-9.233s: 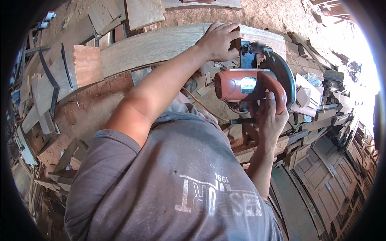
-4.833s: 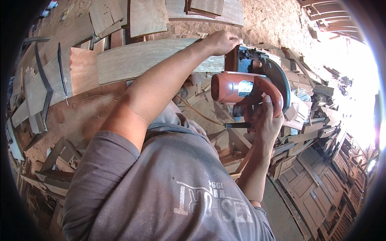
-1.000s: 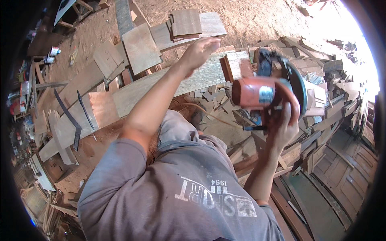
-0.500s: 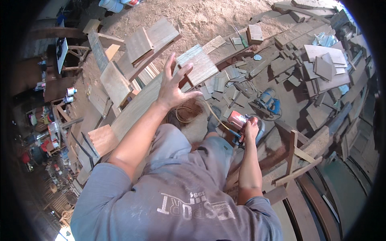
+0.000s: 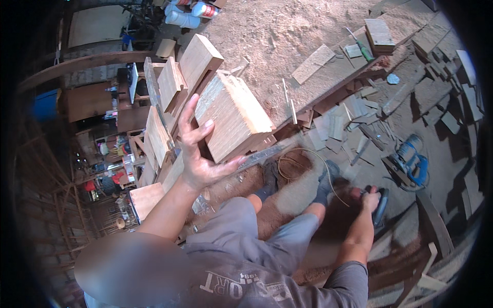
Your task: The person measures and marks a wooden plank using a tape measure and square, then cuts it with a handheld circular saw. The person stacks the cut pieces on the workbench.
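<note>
My left hand point(image 5: 199, 156) is raised with fingers and thumb spread, beside a thick wooden block point(image 5: 231, 131). Its index fingertip and thumb overlap the block's near side; whether they touch it is unclear. The block is pale brown, with a rough, brightly lit edge facing right. Low at the right, my right hand point(image 5: 371, 199) is closed round a red sander point(image 5: 356, 193) with a dark round pad point(image 5: 381, 207). A thin yellow hose point(image 5: 334, 179) runs toward it from between my feet. Motion blur and my fingers hide part of the tool.
Stacked wooden pieces point(image 5: 172, 84) stand beyond my left hand. A blue power tool point(image 5: 413, 164) sits on the floor at right, near scattered offcuts point(image 5: 336, 123). A green-handled screwdriver point(image 5: 365, 50) lies by a small block stack point(image 5: 380, 36). White buckets point(image 5: 182, 19) are far left.
The view has swung, so the block appears larger and more end-on. My right hand has moved outward to the right with the sander. My left hand stays spread beside the block.
</note>
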Demonstrator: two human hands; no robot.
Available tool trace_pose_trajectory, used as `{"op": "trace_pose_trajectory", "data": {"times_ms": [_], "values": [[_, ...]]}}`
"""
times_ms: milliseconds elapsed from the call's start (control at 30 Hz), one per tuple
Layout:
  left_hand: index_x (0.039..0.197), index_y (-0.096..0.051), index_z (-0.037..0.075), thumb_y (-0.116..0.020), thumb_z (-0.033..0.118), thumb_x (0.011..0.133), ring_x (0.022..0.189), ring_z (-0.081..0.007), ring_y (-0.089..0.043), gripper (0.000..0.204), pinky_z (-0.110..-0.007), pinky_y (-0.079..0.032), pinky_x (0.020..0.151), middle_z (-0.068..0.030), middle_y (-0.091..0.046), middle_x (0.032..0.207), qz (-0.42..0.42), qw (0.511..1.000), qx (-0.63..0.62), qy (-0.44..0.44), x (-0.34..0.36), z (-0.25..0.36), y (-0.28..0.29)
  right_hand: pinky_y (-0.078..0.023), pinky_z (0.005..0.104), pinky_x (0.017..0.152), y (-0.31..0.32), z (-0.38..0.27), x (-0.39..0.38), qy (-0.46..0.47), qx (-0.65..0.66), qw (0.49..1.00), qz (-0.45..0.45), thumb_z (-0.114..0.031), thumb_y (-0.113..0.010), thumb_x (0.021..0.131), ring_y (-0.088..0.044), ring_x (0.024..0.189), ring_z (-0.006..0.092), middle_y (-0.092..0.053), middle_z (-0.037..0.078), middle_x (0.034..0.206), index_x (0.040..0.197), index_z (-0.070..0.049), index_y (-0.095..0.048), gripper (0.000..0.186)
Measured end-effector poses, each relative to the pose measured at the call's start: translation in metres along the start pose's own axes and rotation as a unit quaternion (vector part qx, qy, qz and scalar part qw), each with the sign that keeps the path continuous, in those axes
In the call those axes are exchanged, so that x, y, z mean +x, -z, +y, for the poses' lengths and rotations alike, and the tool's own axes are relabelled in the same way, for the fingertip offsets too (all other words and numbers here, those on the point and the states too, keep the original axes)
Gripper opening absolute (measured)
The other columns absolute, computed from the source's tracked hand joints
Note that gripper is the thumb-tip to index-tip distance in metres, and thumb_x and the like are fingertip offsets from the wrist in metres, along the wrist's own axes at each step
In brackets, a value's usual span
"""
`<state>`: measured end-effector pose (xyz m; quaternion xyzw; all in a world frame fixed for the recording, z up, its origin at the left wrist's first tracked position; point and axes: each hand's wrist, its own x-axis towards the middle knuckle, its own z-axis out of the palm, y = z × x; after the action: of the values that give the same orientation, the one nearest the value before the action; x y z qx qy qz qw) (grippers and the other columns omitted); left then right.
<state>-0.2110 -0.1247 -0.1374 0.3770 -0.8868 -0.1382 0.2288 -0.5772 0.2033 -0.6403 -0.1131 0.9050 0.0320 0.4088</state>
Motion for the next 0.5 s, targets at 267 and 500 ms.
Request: {"op": "trace_pose_trajectory", "data": {"times_ms": [267, 500], "values": [[0.150, -0.042, 0.024, -0.102, 0.033, 0.074, 0.161, -0.0539, -0.030, 0.097, -0.064, -0.038, 0.127, -0.0350, -0.019, 0.172, -0.019, 0.999, -0.026, -0.004, 0.009, -0.011, -0.007, -0.052, 0.0550, 0.112, -0.115, 0.012, 0.097, 0.000, 0.268, 0.963, 0.009, -0.024, -0.062, 0.104, -0.063, 0.132, 0.0474, -0.061, 0.030, 0.147, 0.150, -0.001, -0.050, 0.053], [0.145, -0.048, 0.023, -0.104, 0.028, 0.071, 0.159, -0.0512, -0.034, 0.093, -0.063, -0.039, 0.126, -0.0312, -0.025, 0.170, 0.010, 0.999, -0.029, 0.042, -0.006, 0.015, -0.001, -0.047, 0.0452, 0.119, -0.021, -0.201, -0.117, 0.390, 0.317, 0.862, -0.066, -0.024, -0.071, 0.106, -0.062, 0.141, 0.0399, -0.067, 0.025, 0.147, 0.149, 0.001, -0.062, 0.051]]}}
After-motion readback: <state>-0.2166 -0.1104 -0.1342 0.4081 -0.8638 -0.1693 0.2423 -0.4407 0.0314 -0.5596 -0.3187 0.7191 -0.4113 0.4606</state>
